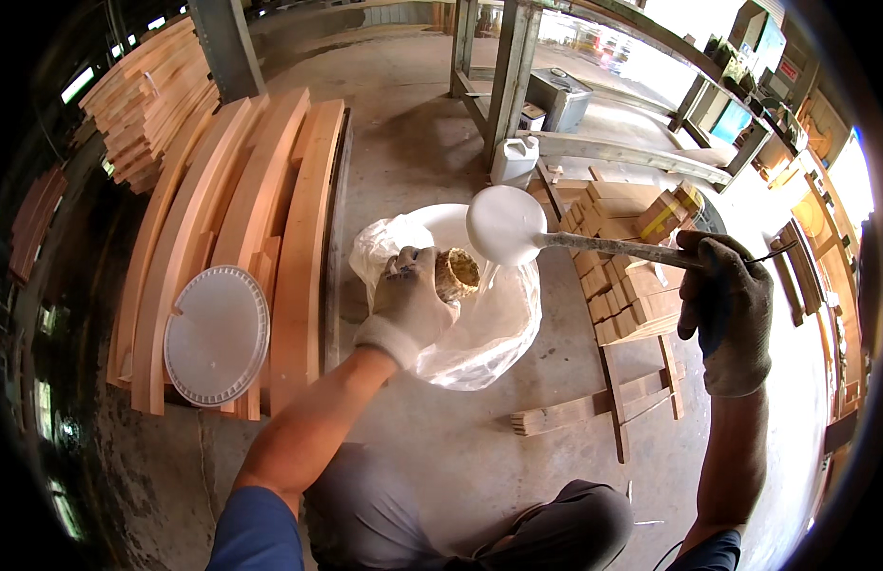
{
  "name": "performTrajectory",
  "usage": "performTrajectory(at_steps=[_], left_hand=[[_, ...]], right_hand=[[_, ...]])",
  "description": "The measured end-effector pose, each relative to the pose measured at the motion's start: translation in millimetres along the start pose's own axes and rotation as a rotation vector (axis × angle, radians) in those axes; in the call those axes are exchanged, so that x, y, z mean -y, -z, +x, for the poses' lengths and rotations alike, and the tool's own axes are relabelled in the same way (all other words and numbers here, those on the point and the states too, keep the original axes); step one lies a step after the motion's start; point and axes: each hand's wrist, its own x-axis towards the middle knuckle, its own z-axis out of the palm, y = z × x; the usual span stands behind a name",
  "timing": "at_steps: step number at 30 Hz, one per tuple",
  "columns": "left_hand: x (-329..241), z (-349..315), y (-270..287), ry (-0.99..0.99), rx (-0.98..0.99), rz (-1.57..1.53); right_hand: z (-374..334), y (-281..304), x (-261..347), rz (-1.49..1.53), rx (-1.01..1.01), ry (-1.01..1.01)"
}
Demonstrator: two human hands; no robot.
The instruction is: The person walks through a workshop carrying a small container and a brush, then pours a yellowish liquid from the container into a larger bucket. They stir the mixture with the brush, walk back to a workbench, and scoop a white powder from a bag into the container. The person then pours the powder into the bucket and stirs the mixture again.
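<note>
My left hand (pixel 410 300), in a pale work glove, grips a small crusted cup (pixel 458 274) from its left side. The cup is tilted and its open mouth faces right. My right hand (pixel 732 305), also gloved, is closed around the long handle of a ladle (pixel 506 226). The ladle's round bowl looks white across its top and hangs just right of and beyond the cup. Beneath both is a white bucket (pixel 446 214) with a clear plastic liner (pixel 494 347) draped over its rim. What lies deep inside the bucket cannot be made out.
Long boards (pixel 308 228) lie stacked at my left, with a round white lid (pixel 218 338) on them. Short wood blocks (pixel 618 257) are piled at right on thin rails. A white jug (pixel 515 162) stands by a metal frame (pixel 511 86) farther back.
</note>
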Motion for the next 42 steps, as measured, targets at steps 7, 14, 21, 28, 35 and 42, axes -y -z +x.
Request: performTrajectory(at_steps=[7, 14, 21, 28, 35, 42], left_hand=[[-6, 6, -1, 0.024, 0.123, -0.185], [10, 6, -16, -0.027, 0.034, -0.383], [9, 5, -21, -0.022, 0.034, -0.566], [-2, 5, -12, 0.024, 0.108, -0.649], [0, 4, -10, 0.044, 0.122, -0.650], [0, 4, -14, 0.012, 0.108, -0.665]], right_hand=[[1, -7, 4, 0.018, -0.010, 0.037], [-8, -22, 4, -0.045, 0.034, 0.100], [-17, -25, 1, -0.127, 0.035, 0.219], [-22, -22, -7, -0.211, 0.079, 0.369], [-34, -30, -10, -0.234, 0.020, 0.410], [-36, 13, -56, -0.758, -0.051, 0.771]])
